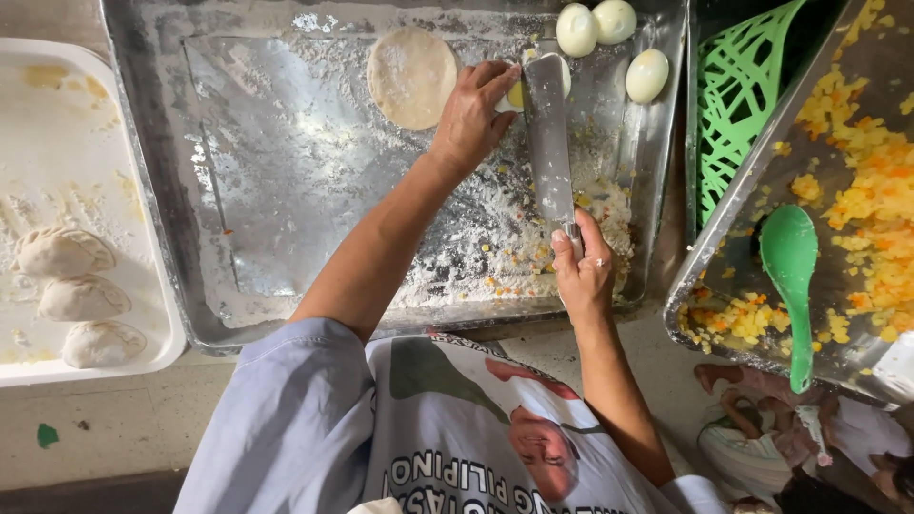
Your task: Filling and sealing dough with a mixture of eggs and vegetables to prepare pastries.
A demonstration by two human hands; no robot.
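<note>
My right hand [583, 268] grips the handle of a large steel knife [549, 133], its blade lying flat and pointing away over a floured metal tray [286, 171]. My left hand [473, 112] holds a peeled boiled egg [515, 93] against the blade's far end; the egg shows yellow yolk and is mostly hidden by my fingers. A flat round of dough [412, 76] lies just left of that hand. Three whole peeled eggs [609, 38] rest in the tray's far right corner.
A white tray [143, 314] on the left carries three folded dough pockets [81, 297]. On the right, a metal tray [752, 209] holds chopped yellow-orange filling and a green spoon [790, 276]. A green plastic basket [738, 105] stands behind it.
</note>
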